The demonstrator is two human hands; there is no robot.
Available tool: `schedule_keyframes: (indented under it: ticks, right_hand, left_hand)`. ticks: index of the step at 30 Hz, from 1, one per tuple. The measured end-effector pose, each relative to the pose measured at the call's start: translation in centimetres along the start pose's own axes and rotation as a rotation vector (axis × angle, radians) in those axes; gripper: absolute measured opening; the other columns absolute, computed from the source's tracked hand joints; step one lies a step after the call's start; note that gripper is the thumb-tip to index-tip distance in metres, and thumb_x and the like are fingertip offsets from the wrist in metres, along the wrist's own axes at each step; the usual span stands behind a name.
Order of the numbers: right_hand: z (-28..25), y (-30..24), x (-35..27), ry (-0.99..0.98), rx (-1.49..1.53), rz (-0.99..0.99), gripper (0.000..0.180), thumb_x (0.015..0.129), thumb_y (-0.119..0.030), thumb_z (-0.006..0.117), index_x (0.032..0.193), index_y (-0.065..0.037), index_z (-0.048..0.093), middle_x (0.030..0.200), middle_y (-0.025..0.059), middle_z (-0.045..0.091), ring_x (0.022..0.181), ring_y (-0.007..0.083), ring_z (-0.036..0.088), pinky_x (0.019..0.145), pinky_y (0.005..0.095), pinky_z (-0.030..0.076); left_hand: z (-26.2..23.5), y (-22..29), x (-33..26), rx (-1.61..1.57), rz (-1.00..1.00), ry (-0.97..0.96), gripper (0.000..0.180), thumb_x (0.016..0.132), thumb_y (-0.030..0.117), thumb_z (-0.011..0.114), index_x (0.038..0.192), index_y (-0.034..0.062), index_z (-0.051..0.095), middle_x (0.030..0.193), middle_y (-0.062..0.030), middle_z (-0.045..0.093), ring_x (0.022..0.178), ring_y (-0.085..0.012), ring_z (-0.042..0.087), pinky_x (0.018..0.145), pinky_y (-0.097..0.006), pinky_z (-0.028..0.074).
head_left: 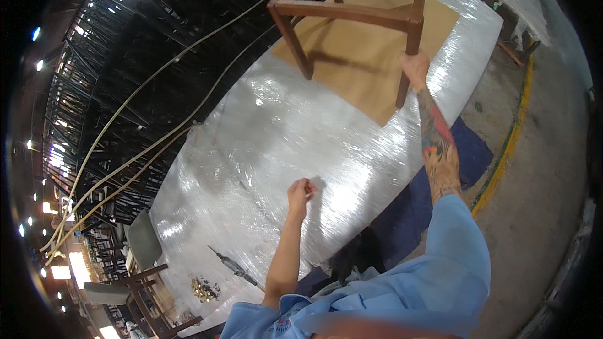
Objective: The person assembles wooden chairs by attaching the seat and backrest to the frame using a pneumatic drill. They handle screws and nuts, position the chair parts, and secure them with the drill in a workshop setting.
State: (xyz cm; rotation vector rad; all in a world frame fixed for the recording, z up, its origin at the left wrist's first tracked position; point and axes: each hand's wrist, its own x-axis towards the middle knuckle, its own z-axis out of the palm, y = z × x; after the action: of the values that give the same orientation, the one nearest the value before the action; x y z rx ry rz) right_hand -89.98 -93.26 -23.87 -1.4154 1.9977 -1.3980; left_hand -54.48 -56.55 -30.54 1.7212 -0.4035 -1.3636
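A brown wooden chair frame is at the far end of the plastic-wrapped table, over a sheet of brown cardboard. My right hand is wrapped around one of its legs, on the near right side. Closer to me, my left hand hovers above the shiny wrap with its fingers curled together. Whatever may be in those fingers is too small to make out. Left of that forearm lies a slim grey power screwdriver. A small heap of brass-coloured and dark screws sits beyond it, by the table's left edge.
Pale hoses hang across the left side, in front of stacked dark frames. A chair with grey-green padding stands at lower left. Dark blue cloth shows along the table's right edge. A yellow line marks the floor.
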Motion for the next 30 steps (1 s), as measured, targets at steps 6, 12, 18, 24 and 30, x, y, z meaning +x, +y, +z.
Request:
schedule_keyframes:
  ticks: [6,12,18,24,30]
  right_hand:
    - [-9.4,2.6,-14.5,-0.054,0.023,-0.055,0.023,0.072,-0.020,0.070,0.079,0.001,0.064,0.072,0.0195,0.067,0.073,0.0380,0.068,0.065,0.0444,0.051]
    - [-19.4,5.5,-24.1,-0.566,0.330,0.156,0.051,0.077,-0.017,0.080,0.121,0.000,0.059,0.117,0.0103,0.065,0.106,0.0210,0.062,0.088,0.0357,0.050]
    - [-24.7,8.5,-7.4,-0.627,0.907,0.528,0.066,0.086,0.000,0.065,0.147,-0.005,0.041,0.140,0.0129,0.051,0.127,0.0226,0.053,0.104,0.0382,0.044]
    - [-21.5,-5.0,-8.5,-0.641,0.613,0.106,0.039,0.095,-0.051,0.056,0.105,-0.013,0.053,0.093,0.0007,0.050,0.080,0.0144,0.053,0.072,0.0290,0.045]
    - [-21.8,-0.1,-7.8,-0.702,0.501,-0.499,0.031,0.092,-0.043,0.056,0.097,-0.013,0.053,0.078,0.0003,0.051,0.076,0.0125,0.050,0.065,0.0294,0.044]
  left_hand:
    - [-1.5,8.1,3.6,-0.113,0.298,0.111,0.034,0.100,0.041,0.048,0.090,0.0110,0.061,0.078,-0.0019,0.063,0.076,-0.0135,0.061,0.069,-0.031,0.045]
    - [1.2,24.9,3.7,0.146,0.500,0.000,0.074,0.089,0.069,0.052,0.116,0.0008,0.066,0.099,-0.0090,0.068,0.095,-0.0189,0.062,0.084,-0.038,0.045]
    - [5.0,31.9,7.2,0.545,0.348,-0.373,0.050,0.080,0.045,0.078,0.109,0.0045,0.070,0.102,-0.0054,0.070,0.091,-0.0151,0.065,0.085,-0.028,0.050]
    - [6.6,30.4,6.2,0.702,0.559,-0.261,0.063,0.063,0.054,0.083,0.102,0.0055,0.077,0.110,-0.0104,0.071,0.101,-0.0254,0.065,0.086,-0.037,0.052]
    - [2.6,24.7,2.0,0.481,0.645,-0.118,0.060,0.059,0.046,0.087,0.087,-0.0054,0.074,0.090,-0.0147,0.074,0.081,-0.0248,0.070,0.070,-0.037,0.055]
